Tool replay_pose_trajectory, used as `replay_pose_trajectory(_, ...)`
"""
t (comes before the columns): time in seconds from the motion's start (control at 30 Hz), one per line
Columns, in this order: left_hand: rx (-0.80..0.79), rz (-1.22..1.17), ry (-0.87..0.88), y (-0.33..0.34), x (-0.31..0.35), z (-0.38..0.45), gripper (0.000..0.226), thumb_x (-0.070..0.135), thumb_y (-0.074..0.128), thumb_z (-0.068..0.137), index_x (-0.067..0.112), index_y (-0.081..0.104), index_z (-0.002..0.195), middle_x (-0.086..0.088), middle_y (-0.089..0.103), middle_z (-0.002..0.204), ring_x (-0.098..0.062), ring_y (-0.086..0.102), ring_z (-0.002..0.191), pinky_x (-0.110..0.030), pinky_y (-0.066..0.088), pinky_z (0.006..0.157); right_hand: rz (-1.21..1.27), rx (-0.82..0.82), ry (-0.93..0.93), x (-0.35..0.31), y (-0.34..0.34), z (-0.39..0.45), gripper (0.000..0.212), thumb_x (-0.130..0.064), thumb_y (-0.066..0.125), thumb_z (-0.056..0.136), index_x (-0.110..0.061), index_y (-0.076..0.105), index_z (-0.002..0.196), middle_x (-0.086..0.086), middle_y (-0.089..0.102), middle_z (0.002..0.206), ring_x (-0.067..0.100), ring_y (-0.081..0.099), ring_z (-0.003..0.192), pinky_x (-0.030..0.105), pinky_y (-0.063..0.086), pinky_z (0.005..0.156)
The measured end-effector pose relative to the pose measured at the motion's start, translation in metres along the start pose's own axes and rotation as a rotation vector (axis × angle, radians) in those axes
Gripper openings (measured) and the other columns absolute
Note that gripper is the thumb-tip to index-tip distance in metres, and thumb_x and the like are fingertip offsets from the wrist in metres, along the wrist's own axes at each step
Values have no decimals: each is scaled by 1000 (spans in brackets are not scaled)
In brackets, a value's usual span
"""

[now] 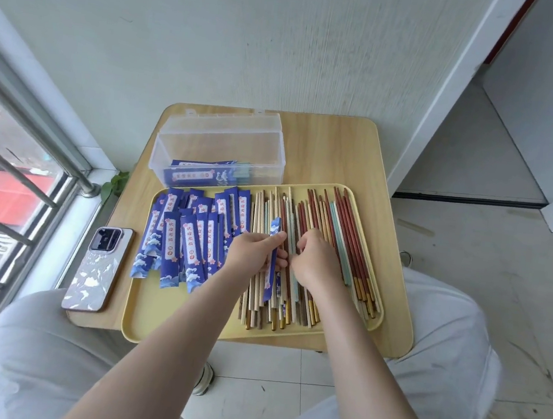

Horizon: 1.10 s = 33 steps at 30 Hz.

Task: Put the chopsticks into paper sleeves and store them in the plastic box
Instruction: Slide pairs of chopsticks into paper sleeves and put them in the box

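A blue paper sleeve [274, 243] was pinched upright between the thumb and curled fingers of the left hand [256, 252], just above the loose chopsticks [315, 248] spread across the right half of the yellow tray [166, 317]. The right hand [314, 260] was bent over the pile with fingers curled down among the sticks; whether a pair had actually been gripped could not be told. Empty sleeves [186, 233] lay heaped on the tray's left half. A few filled sleeves [203, 173] were stored in the open plastic box [220, 147] behind the tray. Mismatched sticks might be picked from so mixed a pile, or the thin sleeve mouth torn by a skewed entry.
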<state>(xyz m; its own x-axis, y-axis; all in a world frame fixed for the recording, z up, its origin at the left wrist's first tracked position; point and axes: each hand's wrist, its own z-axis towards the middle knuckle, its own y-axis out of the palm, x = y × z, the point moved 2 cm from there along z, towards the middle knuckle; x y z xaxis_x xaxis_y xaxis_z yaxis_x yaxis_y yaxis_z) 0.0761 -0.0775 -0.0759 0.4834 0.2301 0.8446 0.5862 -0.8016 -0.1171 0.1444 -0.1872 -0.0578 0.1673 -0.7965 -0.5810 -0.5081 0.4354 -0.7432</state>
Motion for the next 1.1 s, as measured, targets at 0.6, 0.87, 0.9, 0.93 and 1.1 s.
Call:
replay_pose_trajectory(0.6, -242, 110, 115, -27, 21, -6, 25, 25, 68, 93, 11, 50, 85, -4, 53, 62, -22, 49, 51, -34, 49, 60, 931, 95, -196, -31, -54, 0, 16, -19, 58, 101, -10, 70, 95, 5, 71, 70, 16, 60, 53, 23, 42, 49)
replay_pose_trajectory(0.87, -216, 307, 144, -23, 14, -11, 36, 32, 73, 87, 13, 48, 68, -8, 52, 57, -23, 49, 53, -33, 48, 64, 832, 204, -239, -32, -50, 3, 33, -28, 52, 104, -15, 66, 78, -2, 54, 57, 11, 45, 45, 21, 35, 44)
replay_pose_trajectory(0.9, -221, 319, 147, -22, 14, -12, 36, 32, 73, 87, 13, 49, 69, -9, 52, 57, -23, 49, 53, -32, 48, 64, 793, 206, -243, -32, -49, 2, 33, -28, 52, 104, -15, 66, 78, -3, 55, 57, 10, 45, 44, 21, 36, 44)
replay_pose_trajectory(0.93, -225, 329, 151, -21, 15, -13, 35, 31, 73, 87, 13, 49, 69, -8, 52, 56, -23, 48, 52, -31, 48, 64, 758, 201, -249, -32, -49, 1, 32, -28, 52, 104, -15, 67, 79, -2, 56, 58, 8, 46, 44, 20, 37, 45)
replay_pose_trajectory(1.1, -217, 280, 180, -15, 21, -18, 32, 24, 71, 89, 12, 48, 71, -2, 48, 51, -17, 45, 44, -28, 47, 54, 518, -41, -326, -35, -44, -2, 34, -43, 61, 97, -11, 73, 89, -2, 59, 63, 4, 47, 50, 22, 39, 56)
